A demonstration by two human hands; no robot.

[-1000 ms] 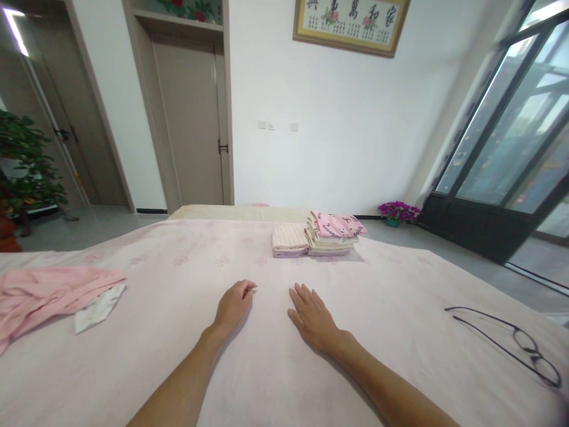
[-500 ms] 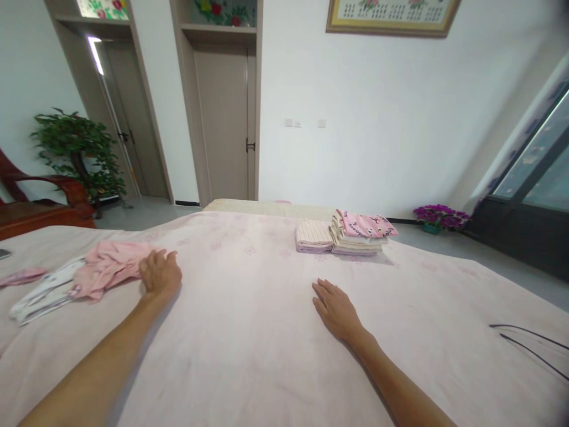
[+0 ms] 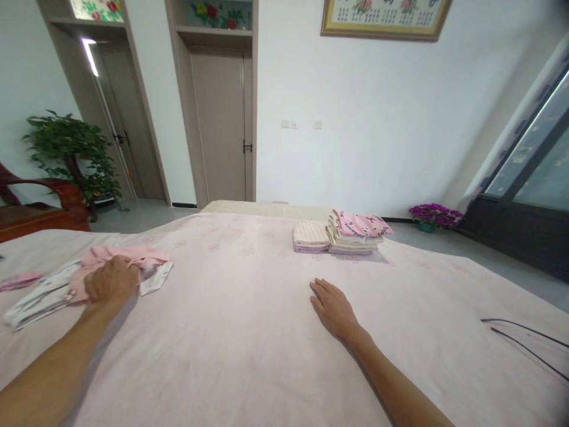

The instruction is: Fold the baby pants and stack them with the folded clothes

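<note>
At the left of the head view, my left hand [image 3: 111, 281] is on a crumpled pink garment [image 3: 91, 261], its fingers curled into the cloth and partly hidden. White patterned cloth [image 3: 42, 299] sticks out from the garment's left side, and a small white piece [image 3: 156, 280] shows at its right. My right hand [image 3: 334, 307] lies flat on the pink bedsheet [image 3: 249, 332], fingers stretched out, holding nothing. Beyond it stands a stack of folded clothes [image 3: 358, 237] topped by a pink printed piece, beside a lower striped folded pile [image 3: 310, 236].
Another small pink cloth [image 3: 20, 281] lies at the far left. Two thin black strips [image 3: 524, 329] rest on the sheet at right. Around the bed are a wooden chair [image 3: 48, 201], a leafy plant [image 3: 71, 154] and purple flowers [image 3: 435, 214] on the floor.
My left hand has moved left from the garment's right end onto its middle, its fingers curling in. The white piece at the right now shows. My right hand has stayed in place.
</note>
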